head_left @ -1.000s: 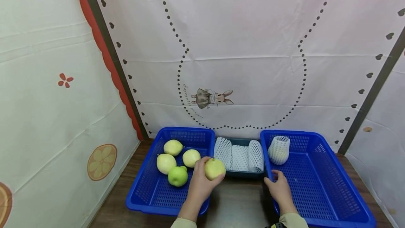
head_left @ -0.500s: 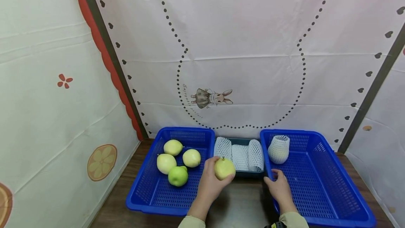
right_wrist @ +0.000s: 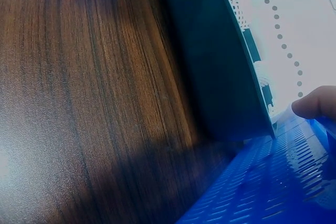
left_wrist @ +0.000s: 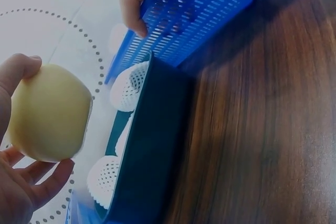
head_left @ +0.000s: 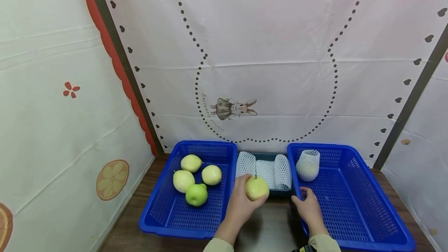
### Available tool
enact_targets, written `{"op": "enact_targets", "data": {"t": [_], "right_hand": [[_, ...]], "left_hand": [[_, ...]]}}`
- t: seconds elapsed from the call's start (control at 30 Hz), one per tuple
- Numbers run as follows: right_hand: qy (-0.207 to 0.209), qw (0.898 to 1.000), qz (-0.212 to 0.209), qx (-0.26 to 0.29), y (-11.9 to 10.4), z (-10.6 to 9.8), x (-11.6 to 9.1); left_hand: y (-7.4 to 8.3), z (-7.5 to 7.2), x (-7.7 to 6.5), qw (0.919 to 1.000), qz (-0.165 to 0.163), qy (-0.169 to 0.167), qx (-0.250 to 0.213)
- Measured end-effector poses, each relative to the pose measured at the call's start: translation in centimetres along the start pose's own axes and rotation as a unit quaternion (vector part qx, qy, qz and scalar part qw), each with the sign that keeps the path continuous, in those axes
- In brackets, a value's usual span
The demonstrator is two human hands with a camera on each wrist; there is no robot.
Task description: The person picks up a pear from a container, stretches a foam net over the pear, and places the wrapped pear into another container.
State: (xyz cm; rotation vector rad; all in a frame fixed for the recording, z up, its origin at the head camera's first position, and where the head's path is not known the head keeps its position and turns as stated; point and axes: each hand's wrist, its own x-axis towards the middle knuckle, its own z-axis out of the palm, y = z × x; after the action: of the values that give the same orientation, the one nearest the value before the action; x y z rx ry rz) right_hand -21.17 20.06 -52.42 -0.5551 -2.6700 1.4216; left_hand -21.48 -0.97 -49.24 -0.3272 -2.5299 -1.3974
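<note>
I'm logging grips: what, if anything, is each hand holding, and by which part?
The left hand holds a yellow-green fruit by its sides, between thumb and fingers. The right hand grips the right blue basket by its left rim.

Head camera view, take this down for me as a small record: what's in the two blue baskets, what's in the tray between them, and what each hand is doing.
Left basket: four loose fruits, three pale yellow-green and one brighter green
Tray: dark green; three white net sleeves showing
Right basket: one net-covered fruit, in the far left corner
Left hand: holds a pale yellow-green fruit, raised near the tray
Right hand: grips the left rim of the right basket
</note>
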Motion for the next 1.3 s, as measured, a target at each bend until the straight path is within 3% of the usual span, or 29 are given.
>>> {"op": "enact_targets", "data": {"t": [0.47, 0.63, 0.8, 0.9, 1.03, 1.17, 1.3], "right_hand": [[0.002, 1.000, -0.003, -0.002, 0.0, 0.1, 0.0], [0.005, 1.000, -0.003, -0.004, 0.0, 0.1, 0.0], [0.002, 1.000, -0.001, -0.002, 0.1, 0.1, 0.1], [0.004, 1.000, -0.003, -0.001, 0.2, 0.1, 0.1], [0.006, 1.000, -0.006, -0.001, 0.2, 0.1, 0.1], [0.004, 1.000, -0.004, -0.001, 0.2, 0.1, 0.1], [0.000, 1.000, 0.000, 0.003, 0.1, 0.1, 0.1]], "left_hand": [[0.1, 1.4, -0.3, 0.9997, 0.010, -0.014, -0.016], [-0.4, 2.1, -0.8, 0.9999, 0.016, -0.004, -0.001], [-1.2, 3.1, -1.3, 0.9995, 0.022, 0.012, -0.018], [-1.9, 4.0, -1.6, 0.9991, 0.018, 0.018, -0.033], [-3.1, 5.0, -2.0, 0.9993, -0.011, 0.013, -0.033], [-4.3, 5.8, -2.6, 0.9992, -0.038, 0.002, -0.012], [-5.1, 6.3, -3.1, 0.9993, -0.036, 0.004, 0.008]]}}
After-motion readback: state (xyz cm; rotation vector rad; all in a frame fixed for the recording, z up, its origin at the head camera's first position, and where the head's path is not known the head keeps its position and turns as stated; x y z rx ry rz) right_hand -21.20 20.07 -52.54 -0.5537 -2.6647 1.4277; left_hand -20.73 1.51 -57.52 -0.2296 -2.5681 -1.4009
